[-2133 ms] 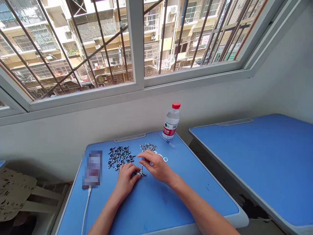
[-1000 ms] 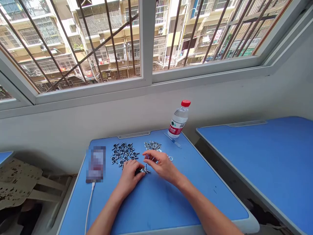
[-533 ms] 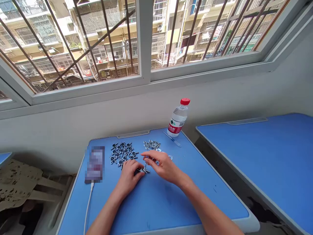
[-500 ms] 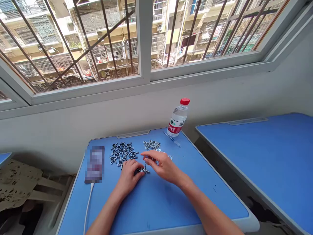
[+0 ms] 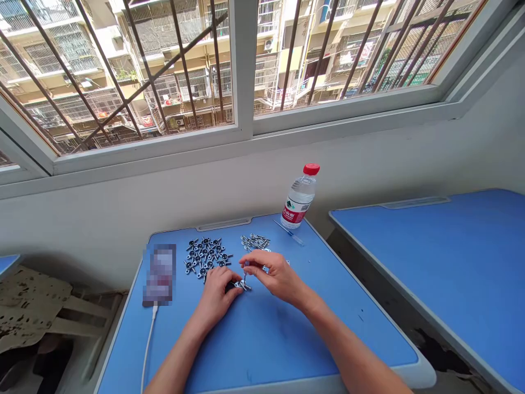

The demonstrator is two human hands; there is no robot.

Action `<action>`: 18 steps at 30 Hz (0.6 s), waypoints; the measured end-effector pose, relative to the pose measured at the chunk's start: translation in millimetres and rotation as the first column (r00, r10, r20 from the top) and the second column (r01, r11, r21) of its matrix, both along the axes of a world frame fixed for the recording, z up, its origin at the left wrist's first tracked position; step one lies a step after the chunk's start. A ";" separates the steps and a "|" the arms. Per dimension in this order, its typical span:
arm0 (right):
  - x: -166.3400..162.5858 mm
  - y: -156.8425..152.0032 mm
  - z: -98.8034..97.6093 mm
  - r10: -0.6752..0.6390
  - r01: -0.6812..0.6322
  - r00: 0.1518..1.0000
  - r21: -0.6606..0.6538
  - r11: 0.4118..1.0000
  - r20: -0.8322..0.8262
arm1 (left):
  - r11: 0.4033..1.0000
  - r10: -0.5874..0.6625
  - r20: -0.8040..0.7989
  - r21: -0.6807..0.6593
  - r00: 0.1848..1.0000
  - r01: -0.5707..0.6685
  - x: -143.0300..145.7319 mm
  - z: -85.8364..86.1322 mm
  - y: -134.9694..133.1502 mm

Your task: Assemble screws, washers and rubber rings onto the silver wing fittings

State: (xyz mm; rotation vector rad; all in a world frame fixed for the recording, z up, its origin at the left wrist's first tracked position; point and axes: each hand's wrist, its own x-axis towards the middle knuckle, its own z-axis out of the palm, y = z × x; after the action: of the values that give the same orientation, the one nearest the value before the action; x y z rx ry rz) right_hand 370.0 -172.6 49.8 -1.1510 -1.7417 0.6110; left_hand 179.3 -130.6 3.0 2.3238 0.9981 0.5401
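On a blue desk (image 5: 262,339) my left hand (image 5: 219,293) rests with its fingers curled, pinching a small metal fitting (image 5: 241,285) against the desktop. My right hand (image 5: 274,274) hovers just above the same fitting, thumb and forefinger pinched on a small screw that points down into it. A pile of several dark metal fittings (image 5: 206,256) lies just beyond my left hand. A smaller heap of silvery screws (image 5: 255,241) lies beyond my right hand.
A water bottle (image 5: 299,197) with a red cap stands at the desk's far right corner, a thin pen (image 5: 289,232) beside it. A phone (image 5: 159,273) with a white cable (image 5: 146,350) lies at the left. A second blue desk (image 5: 435,262) stands to the right across a gap. A barred window runs along the wall.
My right hand's fingers have closed in tighter over the fitting held by my left hand. The view has shifted slightly; the piles and the bottle have not moved.
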 end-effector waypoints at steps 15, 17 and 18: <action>-6.0 2.5 -6.2 -0.149 0.145 0.988 -0.077 0.986 -0.047 | 1.000 0.014 -0.006 0.021 1.000 -0.014 2.2 3.6 -2.5; -6.8 3.3 -8.5 -0.161 0.158 0.986 -0.075 0.985 -0.046 | 1.000 0.007 -0.003 0.023 1.000 -0.007 2.0 3.2 -2.4; -6.9 3.9 -9.8 -0.171 0.167 0.984 -0.069 0.983 -0.041 | 1.000 0.005 -0.002 0.022 1.000 -0.005 1.8 3.0 -2.2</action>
State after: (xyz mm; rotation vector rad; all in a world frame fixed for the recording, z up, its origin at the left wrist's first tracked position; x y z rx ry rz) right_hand 363.2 -168.7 40.0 -1.3048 -1.5754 0.5898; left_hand 181.1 -132.9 6.0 2.3425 1.0037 0.5532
